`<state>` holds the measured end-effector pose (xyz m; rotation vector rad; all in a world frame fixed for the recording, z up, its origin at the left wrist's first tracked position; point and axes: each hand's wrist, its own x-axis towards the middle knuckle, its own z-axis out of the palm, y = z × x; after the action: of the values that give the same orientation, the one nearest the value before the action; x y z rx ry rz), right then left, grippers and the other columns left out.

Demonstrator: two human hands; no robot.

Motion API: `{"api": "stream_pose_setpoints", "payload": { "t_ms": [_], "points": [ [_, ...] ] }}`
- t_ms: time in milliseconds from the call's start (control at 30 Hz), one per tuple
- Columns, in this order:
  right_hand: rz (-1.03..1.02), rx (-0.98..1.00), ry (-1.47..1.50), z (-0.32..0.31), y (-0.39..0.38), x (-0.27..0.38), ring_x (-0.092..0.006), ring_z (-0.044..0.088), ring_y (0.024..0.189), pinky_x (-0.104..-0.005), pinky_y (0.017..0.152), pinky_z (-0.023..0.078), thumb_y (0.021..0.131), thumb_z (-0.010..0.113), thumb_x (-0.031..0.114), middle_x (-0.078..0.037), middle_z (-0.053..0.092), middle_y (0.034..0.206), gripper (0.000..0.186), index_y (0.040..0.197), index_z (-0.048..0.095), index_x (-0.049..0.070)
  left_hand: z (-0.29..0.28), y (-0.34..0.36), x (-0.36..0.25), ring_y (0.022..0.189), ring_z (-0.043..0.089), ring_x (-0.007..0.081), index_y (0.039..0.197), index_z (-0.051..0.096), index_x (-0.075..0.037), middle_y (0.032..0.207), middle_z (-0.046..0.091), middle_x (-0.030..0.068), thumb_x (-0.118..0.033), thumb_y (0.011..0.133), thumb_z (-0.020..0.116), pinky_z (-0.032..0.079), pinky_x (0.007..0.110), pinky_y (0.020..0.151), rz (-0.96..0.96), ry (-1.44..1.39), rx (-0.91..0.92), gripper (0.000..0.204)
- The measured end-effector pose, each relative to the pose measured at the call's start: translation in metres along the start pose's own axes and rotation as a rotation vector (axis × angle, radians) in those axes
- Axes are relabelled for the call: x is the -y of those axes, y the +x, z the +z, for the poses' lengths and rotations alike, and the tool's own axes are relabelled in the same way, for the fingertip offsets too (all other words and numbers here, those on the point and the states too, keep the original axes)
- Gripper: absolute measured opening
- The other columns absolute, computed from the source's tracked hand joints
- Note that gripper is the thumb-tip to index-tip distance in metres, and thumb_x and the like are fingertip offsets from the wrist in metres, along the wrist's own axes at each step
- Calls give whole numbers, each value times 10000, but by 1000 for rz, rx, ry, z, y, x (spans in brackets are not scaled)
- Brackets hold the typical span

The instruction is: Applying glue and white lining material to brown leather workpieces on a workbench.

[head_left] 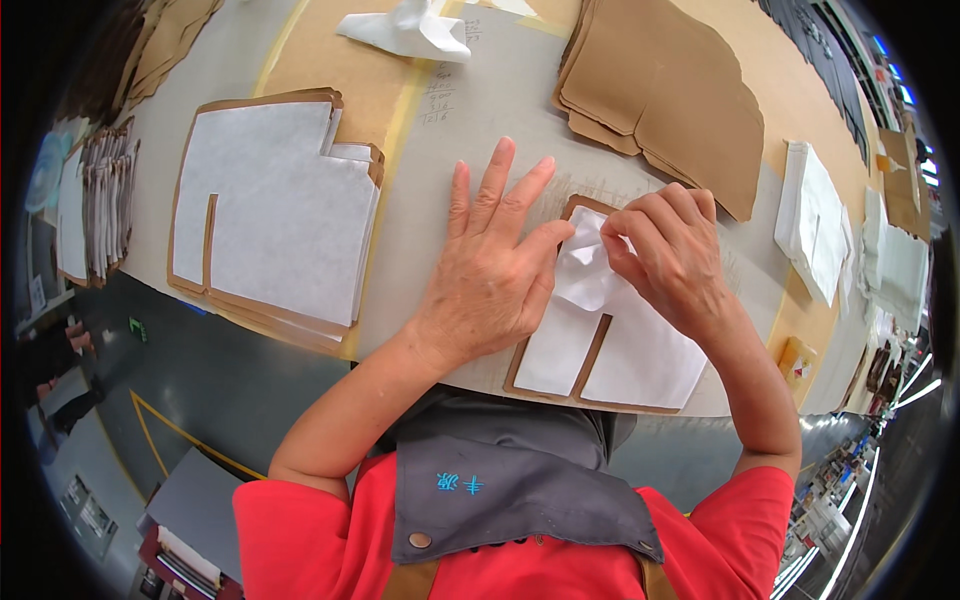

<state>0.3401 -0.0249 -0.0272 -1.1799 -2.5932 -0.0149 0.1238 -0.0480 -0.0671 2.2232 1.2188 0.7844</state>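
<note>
In front of me on the table lies a brown leather-like panel faced with a white sheet (645,365), with a narrow slot running in from its near edge. The far end of its white layer, a crumpled flap (588,283), is bunched up and shows folds. My right hand (675,255) has its fingers curled and pinches this white flap. My left hand (490,285) rests flat to the left of the panel with fingers spread. Its thumb tip reaches the flap's left edge; whether it presses down there I cannot tell.
To the left is a stack of similar white-faced brown panels (280,215). Plain brown pieces (685,100) are piled at the far right. A crumpled white sheet (405,38) lies at the back. White pieces (812,225) and a small yellow box (797,360) sit on the right.
</note>
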Motion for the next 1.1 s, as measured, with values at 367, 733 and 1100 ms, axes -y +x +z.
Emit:
{"api": "stream_pose_setpoints", "payload": {
  "t_ms": [367, 733, 1100],
  "points": [
    [27, -71, 105, -14, -18, -17, -189, 531, 818, -335, 765, 377, 749, 805, 138, 13, 625, 931, 265, 964, 651, 123, 6, 6, -3, 1490, 143, 443, 1036, 675, -41, 1502, 403, 182, -16, 854, 527, 68, 586, 1186, 52, -125, -11, 235],
    [334, 240, 607, -30, -7, -28, -238, 507, 1131, -374, 981, 375, 774, 801, 337, -27, 586, 1147, 412, 1106, 662, 138, 3, 7, 0, 1492, 141, 443, 1004, 691, -51, 1485, 430, 183, 1, 825, 500, 85, 580, 1188, 34, -169, -5, 267],
    [265, 290, 570, -21, -11, -23, -216, 508, 1010, -351, 931, 347, 798, 747, 142, -10, 566, 1072, 189, 918, 600, 130, 9, 9, 2, 1475, 190, 453, 963, 700, -46, 1444, 467, 184, -42, 794, 625, 167, 586, 1175, 26, -209, -57, 185]
  ]
}}
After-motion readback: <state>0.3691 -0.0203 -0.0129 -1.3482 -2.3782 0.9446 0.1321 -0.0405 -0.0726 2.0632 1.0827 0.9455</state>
